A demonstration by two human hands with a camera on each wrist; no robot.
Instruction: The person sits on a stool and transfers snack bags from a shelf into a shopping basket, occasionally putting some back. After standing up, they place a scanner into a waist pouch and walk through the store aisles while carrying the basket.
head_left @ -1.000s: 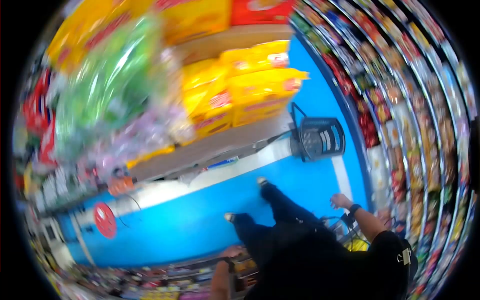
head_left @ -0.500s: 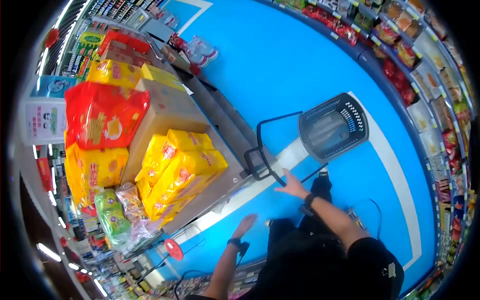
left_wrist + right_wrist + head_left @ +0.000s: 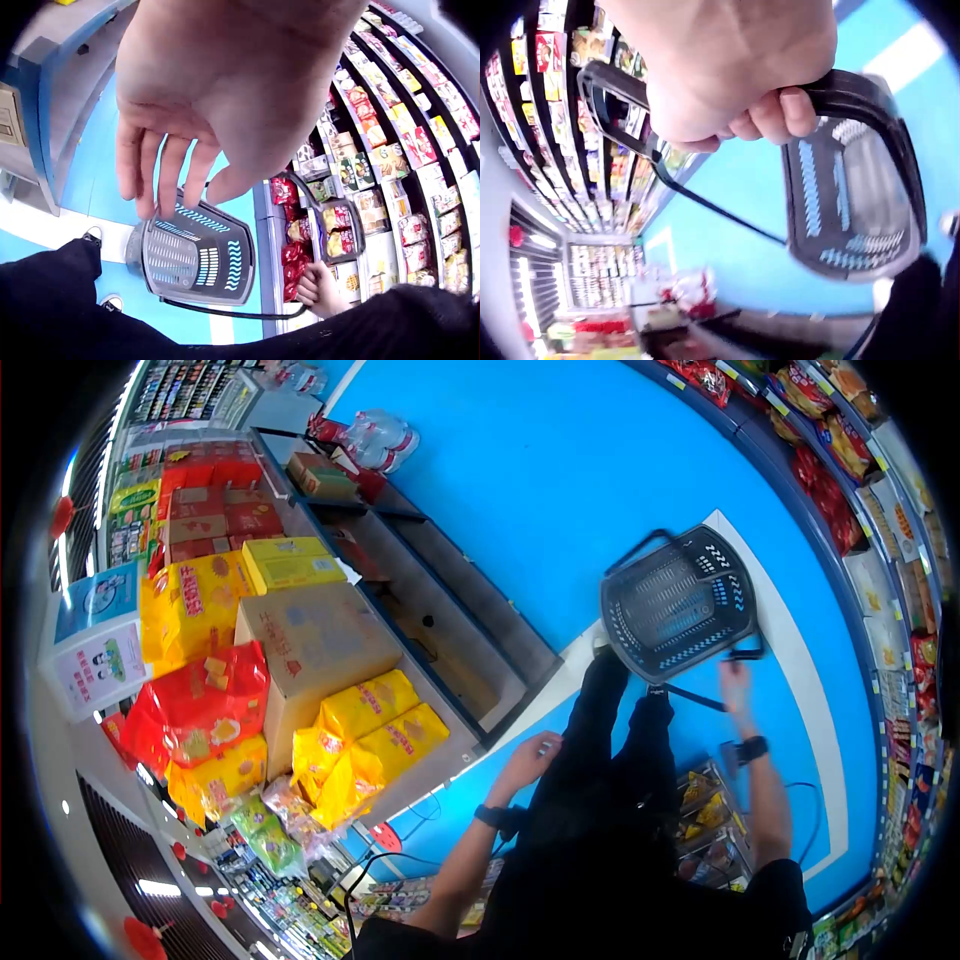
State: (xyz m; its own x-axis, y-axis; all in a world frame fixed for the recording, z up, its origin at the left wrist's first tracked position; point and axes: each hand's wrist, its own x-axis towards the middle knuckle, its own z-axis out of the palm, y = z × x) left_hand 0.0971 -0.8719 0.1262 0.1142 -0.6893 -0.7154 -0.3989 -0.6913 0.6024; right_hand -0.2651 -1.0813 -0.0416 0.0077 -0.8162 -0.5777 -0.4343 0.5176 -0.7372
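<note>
A black plastic shopping basket [image 3: 680, 605] with a long loop handle stands on the blue floor just ahead of the person's feet. The right hand [image 3: 738, 695] grips the end of that handle [image 3: 862, 94], fingers curled around it in the right wrist view. It hangs to the right of the basket, above floor level. The left hand [image 3: 528, 762] hangs beside the left thigh and holds nothing. Its fingers [image 3: 169, 169] are loosely extended in the left wrist view, where the basket shows beyond them.
On the left is a display stand [image 3: 470, 745] bearing a cardboard box [image 3: 315, 635], yellow packs [image 3: 375, 735] and a red pack [image 3: 205, 705]. Stocked shelves [image 3: 890, 630] curve along the right. Bottled water [image 3: 378, 440] stands at the stand's far end. A wire rack [image 3: 710, 820] is beside the legs.
The right hand reached to the basket's handle, took hold of it and swung it over to the right. The left hand stayed free near the thigh. The head view has turned.
</note>
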